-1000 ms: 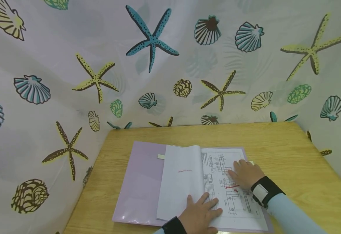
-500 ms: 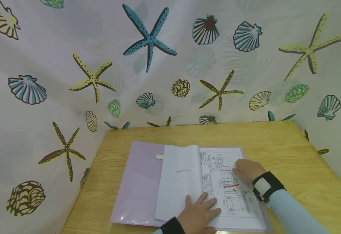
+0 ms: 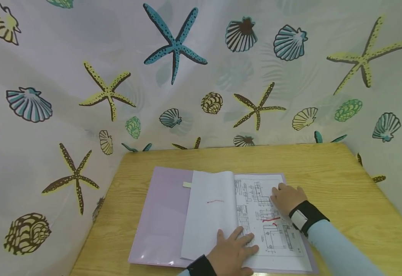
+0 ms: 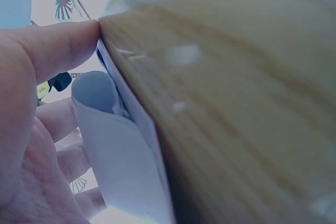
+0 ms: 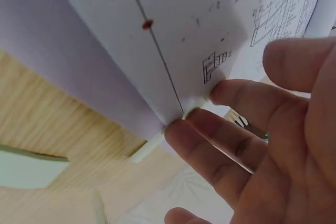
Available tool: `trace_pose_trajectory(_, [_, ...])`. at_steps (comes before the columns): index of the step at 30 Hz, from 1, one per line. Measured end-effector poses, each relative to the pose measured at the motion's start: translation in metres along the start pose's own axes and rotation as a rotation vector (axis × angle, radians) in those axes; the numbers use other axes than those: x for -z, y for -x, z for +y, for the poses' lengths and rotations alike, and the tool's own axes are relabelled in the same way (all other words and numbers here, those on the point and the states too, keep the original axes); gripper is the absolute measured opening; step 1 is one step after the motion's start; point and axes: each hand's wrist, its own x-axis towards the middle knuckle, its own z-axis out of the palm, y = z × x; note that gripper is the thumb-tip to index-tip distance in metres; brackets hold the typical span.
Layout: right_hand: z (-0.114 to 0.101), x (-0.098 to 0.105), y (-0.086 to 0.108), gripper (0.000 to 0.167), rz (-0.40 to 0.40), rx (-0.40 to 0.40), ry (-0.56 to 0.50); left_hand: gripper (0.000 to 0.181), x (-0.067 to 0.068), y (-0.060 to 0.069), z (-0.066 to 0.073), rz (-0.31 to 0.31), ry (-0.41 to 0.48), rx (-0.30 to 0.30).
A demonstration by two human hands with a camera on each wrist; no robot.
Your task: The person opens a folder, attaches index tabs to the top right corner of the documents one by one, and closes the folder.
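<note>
L hand (image 3: 233,251), fingers spread apart, rests nr lower fold of printed pg (image 3: 264,255) in open lilac folder (image 3: 164,218) on wood tbl (image 3: 356,195), while R hand (image 3: 288,199), fingers loosely extended & thumb apart, touches pg's R edge by pale tab (image 5: 148,148), w/ starfish-print cloth (image 3: 190,92) behind tbl's far edge.

The head camera looks from above and behind the hands, forward and down across the table (image 3: 342,180) to the patterned cloth (image 3: 218,76), far enough back to take in the open folder's (image 3: 166,218) full width. The left wrist camera sits low and very near, facing along the left hand (image 3: 230,253) toward its fingers, with the wood steeply tilted. The right wrist camera looks closely past the right hand's (image 3: 288,199) palm toward its fingertips. The head and right wrist views share the printed page (image 3: 252,222).
</note>
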Motion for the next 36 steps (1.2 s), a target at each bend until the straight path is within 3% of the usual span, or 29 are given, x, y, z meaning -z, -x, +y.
trace_pose_trajectory(4, [0.0,-0.002,0.001,0.042,0.006,0.005,0.011,0.062,0.002,0.001,0.0,-0.002,0.004,0.003])
trace_pose_trajectory(14, [0.005,0.0,0.007,0.047,-0.037,-0.009,-0.158,0.063,-0.001,0.0,-0.001,-0.029,0.021,0.007])
trace_pose_trajectory(18, [0.009,-0.002,0.005,0.047,-0.06,0.006,-0.2,0.062,0.0,0.001,-0.002,-0.011,0.028,0.006])
trace_pose_trajectory(25, [0.024,0.006,0.004,0.041,-0.163,0.021,-0.423,0.063,-0.002,0.002,-0.002,0.028,0.018,-0.009])
trace_pose_trajectory(36, [0.033,0.016,0.005,0.036,-0.2,0.054,-0.522,0.062,-0.002,0.002,-0.002,0.033,0.019,-0.011])
